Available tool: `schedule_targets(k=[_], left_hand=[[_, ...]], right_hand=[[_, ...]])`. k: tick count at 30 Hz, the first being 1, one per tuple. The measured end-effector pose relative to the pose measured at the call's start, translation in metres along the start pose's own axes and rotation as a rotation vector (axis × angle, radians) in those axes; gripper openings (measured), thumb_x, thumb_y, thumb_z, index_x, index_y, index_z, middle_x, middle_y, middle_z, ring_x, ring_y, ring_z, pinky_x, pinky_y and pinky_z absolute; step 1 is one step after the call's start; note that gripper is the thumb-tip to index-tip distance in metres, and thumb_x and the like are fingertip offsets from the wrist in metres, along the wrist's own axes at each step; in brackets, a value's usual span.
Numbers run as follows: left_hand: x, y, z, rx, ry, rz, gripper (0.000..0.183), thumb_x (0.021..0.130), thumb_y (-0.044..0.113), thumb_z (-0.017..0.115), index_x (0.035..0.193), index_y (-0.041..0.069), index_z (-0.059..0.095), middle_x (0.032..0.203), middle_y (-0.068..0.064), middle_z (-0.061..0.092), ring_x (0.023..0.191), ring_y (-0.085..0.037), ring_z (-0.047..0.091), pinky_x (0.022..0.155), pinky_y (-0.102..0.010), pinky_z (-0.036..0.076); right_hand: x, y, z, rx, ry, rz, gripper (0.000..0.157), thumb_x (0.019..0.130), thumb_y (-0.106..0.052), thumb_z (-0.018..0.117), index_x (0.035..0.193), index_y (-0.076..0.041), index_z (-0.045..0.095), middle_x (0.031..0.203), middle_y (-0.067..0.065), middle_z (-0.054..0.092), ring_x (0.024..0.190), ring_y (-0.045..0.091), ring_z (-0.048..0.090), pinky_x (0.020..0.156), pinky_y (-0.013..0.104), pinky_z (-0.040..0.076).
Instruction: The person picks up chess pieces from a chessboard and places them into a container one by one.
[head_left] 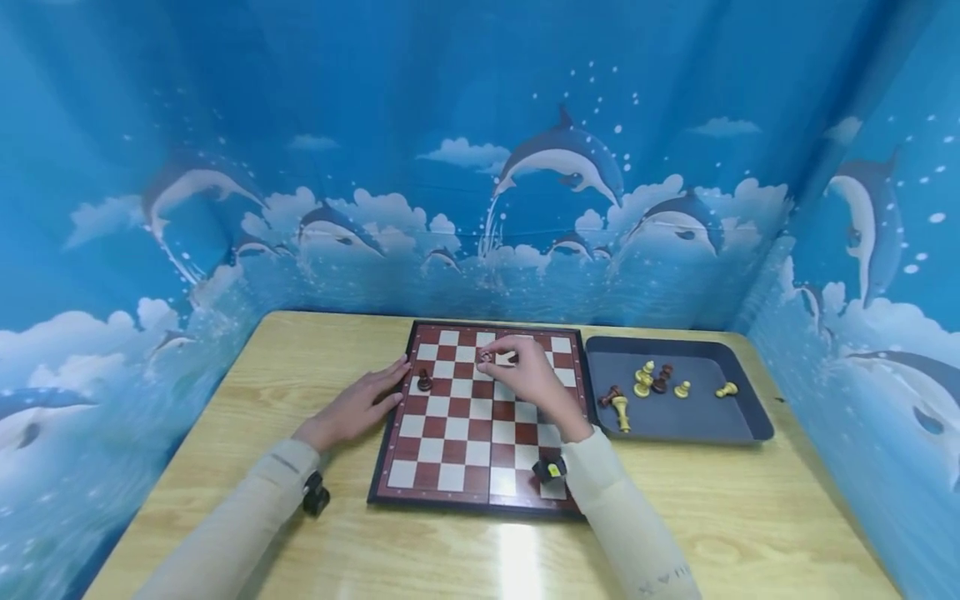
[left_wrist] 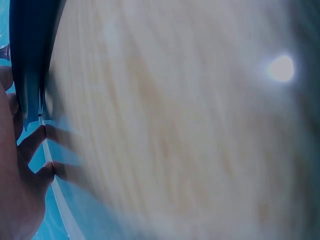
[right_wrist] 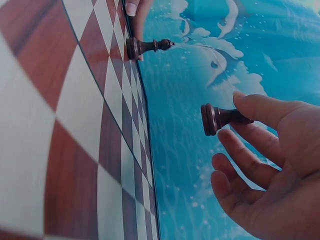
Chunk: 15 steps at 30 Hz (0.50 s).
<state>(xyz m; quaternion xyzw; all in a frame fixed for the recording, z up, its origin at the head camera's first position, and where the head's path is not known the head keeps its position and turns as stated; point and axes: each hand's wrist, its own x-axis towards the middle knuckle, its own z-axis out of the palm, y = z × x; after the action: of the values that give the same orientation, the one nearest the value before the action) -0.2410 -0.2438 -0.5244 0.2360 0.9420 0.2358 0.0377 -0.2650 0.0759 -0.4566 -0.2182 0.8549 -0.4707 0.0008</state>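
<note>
A red-brown and white chessboard (head_left: 457, 429) with a dark frame lies on the table. Over its far half my right hand (head_left: 528, 371) pinches a dark chess piece (right_wrist: 216, 119) between thumb and forefinger. The piece's round base faces the board, and its top is hidden by the fingers. One dark chess piece (head_left: 424, 381) stands upright near the board's left edge. Beside that edge rests my left hand (head_left: 363, 404), fingers extended, fingertips at the frame. In the right wrist view, left-hand fingers (right_wrist: 137, 15) show just behind the standing piece.
Right of the board sits a dark grey tray (head_left: 701, 354) with several light and dark chess pieces lying or standing in it. The wooden table (head_left: 315, 342) meets a blue dolphin-print curtain (head_left: 420, 275) at the back and sides. Both wrists carry small black devices.
</note>
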Motion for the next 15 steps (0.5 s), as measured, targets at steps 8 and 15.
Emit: schedule_targets(k=[8, 15], left_hand=[[-0.002, 0.002, -0.002, 0.0, 0.005, 0.007, 0.056, 0.099, 0.043, 0.036, 0.149, 0.021, 0.022, 0.156, 0.001, 0.015, 0.138, -0.031, 0.025, 0.112, -0.053, 0.018], [-0.001, 0.003, -0.002, 0.005, 0.007, 0.016, 0.056, 0.099, 0.044, 0.035, 0.149, 0.02, 0.022, 0.156, 0.001, 0.014, 0.138, -0.03, 0.025, 0.112, -0.053, 0.018]], right_hand=[[-0.017, 0.005, -0.015, -0.002, 0.04, 0.046, 0.019, 0.084, -0.026, 0.07, 0.102, -0.021, 0.071, 0.105, -0.006, 0.066, 0.098, 0.021, 0.061, 0.084, 0.042, 0.052], [-0.024, 0.005, -0.029, -0.025, 0.088, 0.025, 0.019, 0.085, -0.027, 0.069, 0.102, -0.02, 0.071, 0.106, -0.003, 0.066, 0.098, 0.022, 0.061, 0.083, 0.042, 0.052]])
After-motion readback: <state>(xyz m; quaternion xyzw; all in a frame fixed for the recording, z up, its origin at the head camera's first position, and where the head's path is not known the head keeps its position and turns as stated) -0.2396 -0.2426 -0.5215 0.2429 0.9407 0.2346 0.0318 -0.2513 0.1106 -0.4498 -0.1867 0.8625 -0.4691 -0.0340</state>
